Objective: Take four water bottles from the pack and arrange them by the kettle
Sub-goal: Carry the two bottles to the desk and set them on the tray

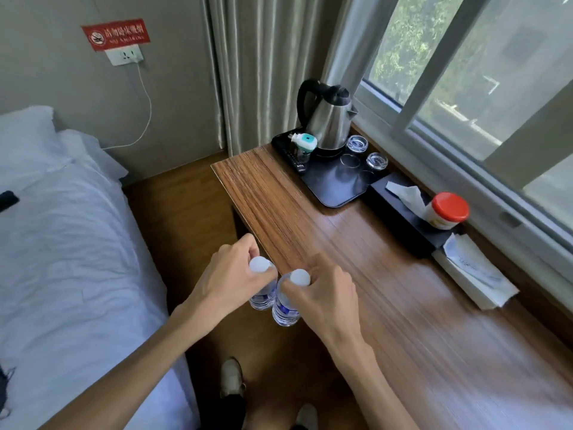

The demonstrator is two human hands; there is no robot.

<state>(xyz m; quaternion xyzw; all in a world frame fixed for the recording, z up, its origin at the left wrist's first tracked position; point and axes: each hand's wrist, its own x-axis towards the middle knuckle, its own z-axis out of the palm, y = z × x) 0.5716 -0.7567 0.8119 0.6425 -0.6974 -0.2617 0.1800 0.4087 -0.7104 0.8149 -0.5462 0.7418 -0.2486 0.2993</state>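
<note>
Hands, left hand (229, 279) and right hand (322, 293), each clasp a bottle neck, seemingly off the desk (387, 290); lift upright, set beside far kettle (328, 116).

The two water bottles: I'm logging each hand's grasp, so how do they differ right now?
The left-hand bottle is held by the left hand and sits farther from the camera; the right-hand bottle, held by the right hand, hangs nearer and shows more of its body and blue label. Both are clear, white-capped, gripped near the neck and held beside the desk edge, not set down.
</note>
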